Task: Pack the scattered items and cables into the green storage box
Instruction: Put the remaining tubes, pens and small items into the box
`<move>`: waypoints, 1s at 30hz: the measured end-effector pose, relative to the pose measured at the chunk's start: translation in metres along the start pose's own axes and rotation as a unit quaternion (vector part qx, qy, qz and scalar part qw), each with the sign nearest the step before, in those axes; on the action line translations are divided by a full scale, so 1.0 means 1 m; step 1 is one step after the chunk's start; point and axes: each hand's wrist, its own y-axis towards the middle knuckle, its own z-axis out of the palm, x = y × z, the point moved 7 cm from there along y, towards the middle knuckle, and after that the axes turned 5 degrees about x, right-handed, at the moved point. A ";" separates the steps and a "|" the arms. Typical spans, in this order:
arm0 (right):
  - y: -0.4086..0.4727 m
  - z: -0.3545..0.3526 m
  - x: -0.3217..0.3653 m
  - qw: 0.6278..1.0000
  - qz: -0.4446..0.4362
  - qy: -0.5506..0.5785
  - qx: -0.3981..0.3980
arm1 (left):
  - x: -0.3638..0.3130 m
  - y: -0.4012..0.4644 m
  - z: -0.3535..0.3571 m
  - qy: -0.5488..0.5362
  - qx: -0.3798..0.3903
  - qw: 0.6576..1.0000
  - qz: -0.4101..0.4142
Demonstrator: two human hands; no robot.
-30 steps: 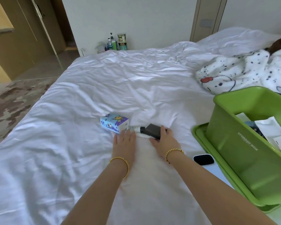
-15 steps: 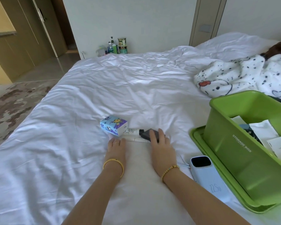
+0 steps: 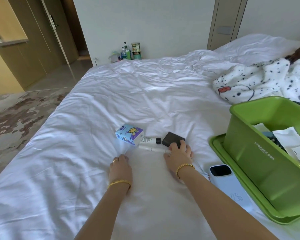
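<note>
On the white bed [image 3: 87, 161], a little way left of the green storage box [image 3: 256, 158], a small cluster is waiting to be packed. The right hand [image 3: 179, 154] lies over the near corner of the black box [image 3: 171, 139], fingers bent onto it and onto the end of the thin white tube [image 3: 152, 149] that lies along its near side; whether it has truly pinched either I cannot tell. The left hand [image 3: 120, 166] rests on the sheet, further left of the box than the right hand, knuckles up and fingers curled under, holding nothing I can see.

The black box looks flat, matte and rigid, probably light, and should lift cleanly by its two long edges. Touching its left edge lies a short white tube with a black cap [image 3: 150, 140], likely smooth and inclined to roll, best taken round the middle. Left again, touching that tube, sits a pale blue tissue pack [image 3: 129, 135] printed with a cartoon; it should be soft and squashy, fine to grab anywhere.

A white power bank [image 3: 227, 181] with a dark screen lies just beside the storage box's near left wall, and looks the heaviest piece, wanting a full grip across its width. The box stands in its own green lid [image 3: 220, 148] and already holds white papers.
</note>
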 end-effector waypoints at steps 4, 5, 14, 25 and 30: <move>-0.005 0.000 0.002 1.000 -0.008 -0.027 -0.002 | 0.009 -0.016 0.005 -0.007 0.012 1.000 0.012; -0.010 -0.001 0.003 1.000 -0.012 -0.028 -0.008 | 0.010 -0.018 0.004 -0.003 0.018 1.000 0.016; -0.087 -0.016 -0.005 0.999 -0.039 -0.008 0.023 | 0.007 -0.068 -0.011 -0.010 0.045 0.999 -0.015; -0.157 -0.134 -0.027 0.917 -0.100 0.377 -0.090 | -0.134 -0.152 -0.055 -0.458 0.056 0.887 0.028; -0.186 -0.209 -0.082 0.905 -0.081 0.355 -0.218 | -0.229 -0.193 -0.044 -0.463 0.115 0.870 0.124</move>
